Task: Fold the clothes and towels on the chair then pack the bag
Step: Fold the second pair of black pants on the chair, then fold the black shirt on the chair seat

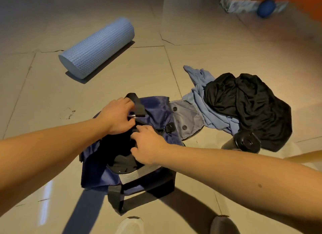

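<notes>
A navy blue fabric bag (97, 171) with grey panels stands open on the beige tiled floor (52, 97), near the person and in the middle of the scene. Dark clothes (122, 162) lie inside its opening. The left hand (118, 115) is at the far rim of the bag, its fingers curled around the fabric just beside a black webbing handle (137, 103). A small white tag (132, 116) shows next to these fingers, but it is too blurred to read. The right hand (149, 144) is at the right side of the opening with bent fingers on the rim; I cannot tell if it really grips something. To the right of the bag, a crumpled light blue garment (198, 96) lies on the floor, and a crumpled black garment (249, 104) lies partly on top of it. A bottle with a black lid (247, 143) is at the near edge of this pile. Far to the left lies a light blue textured foam roller (97, 47). At the far right corner is a round blue ball (266, 7), blurred.
</notes>
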Tool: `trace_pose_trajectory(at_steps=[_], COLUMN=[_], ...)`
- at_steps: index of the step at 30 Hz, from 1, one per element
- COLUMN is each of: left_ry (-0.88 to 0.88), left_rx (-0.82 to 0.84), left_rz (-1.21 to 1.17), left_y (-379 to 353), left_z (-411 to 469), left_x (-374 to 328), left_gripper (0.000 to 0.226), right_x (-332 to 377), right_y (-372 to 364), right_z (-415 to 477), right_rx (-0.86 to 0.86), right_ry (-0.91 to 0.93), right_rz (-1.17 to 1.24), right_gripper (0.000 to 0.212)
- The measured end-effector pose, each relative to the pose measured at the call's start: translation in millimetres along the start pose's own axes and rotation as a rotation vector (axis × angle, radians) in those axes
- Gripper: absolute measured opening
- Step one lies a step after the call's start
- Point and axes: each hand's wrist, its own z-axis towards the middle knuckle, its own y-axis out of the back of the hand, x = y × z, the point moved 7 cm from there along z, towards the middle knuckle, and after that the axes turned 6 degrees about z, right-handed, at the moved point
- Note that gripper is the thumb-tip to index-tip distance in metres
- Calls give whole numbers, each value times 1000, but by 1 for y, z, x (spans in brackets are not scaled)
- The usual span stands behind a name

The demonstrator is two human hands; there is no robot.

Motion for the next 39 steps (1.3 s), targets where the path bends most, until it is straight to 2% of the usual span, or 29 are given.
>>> trace_pose_trajectory(at_steps=[2,4,6,10,13,15,17,19,20,21,23,24,27,28,30,33,36,39], left_ry=[-69,-130,-200,-243,-235,-175,-142,-130,-130,-144,-172,-168,-151,-149,-184,-222,-183,-222], left_rx=[17,62,95,201,168,160,161,145,150,168,216,209,89,103,154,56,-75,-160], left_rz=[33,63,91,175,185,83,-9,-82,-128,-169,-165,-114,3,-16,-148,-369,-587,-777], left_y=[7,16,25,26,17,1,-20,-42,-53,-64,-82,-85,-72,-64,-39,32,125,217], left_z=[12,33,60,121,166,196,223,250,262,272,283,286,293,296,298,296,282,257], left_x=[-22,-50,-87,-171,-231,-262,-290,-315,-326,-338,-358,-364,-376,-379,-387,-411,-432,-446], left_gripper=[53,40,26,25,21,17,15,16,21,32,63,69,50,47,42,22,15,10], right_x=[-17,-50,-97,-209,-311,-369,-411,-434,-446,-459,-479,-489,-488,-485,-473,-443,-391,-325], right_y=[34,72,111,179,185,177,161,142,132,125,118,117,143,157,193,262,336,396], right_z=[-27,-51,-74,-119,-141,-152,-156,-151,-148,-144,-146,-148,-161,-167,-185,-217,-273,-342], right_rx=[-136,-278,-388,-625,-650,-675,-698,-721,-728,-736,-765,-798,-924,-950,-1039,-1142,-1282,-1405], right_ry=[36,-8,-104,-320,-595,-732,-801,-807,-814,-825,-914,-938,-848,-827,-744,-564,-392,-283], right_rz=[73,143,221,240,354,471,649,951,1035,1039,897,868,1008,1090,1249,1357,1352,1319], right_gripper=[43,35,33,35,38,40,50,68,69,61,24,19,7,23,33,35,29,31])
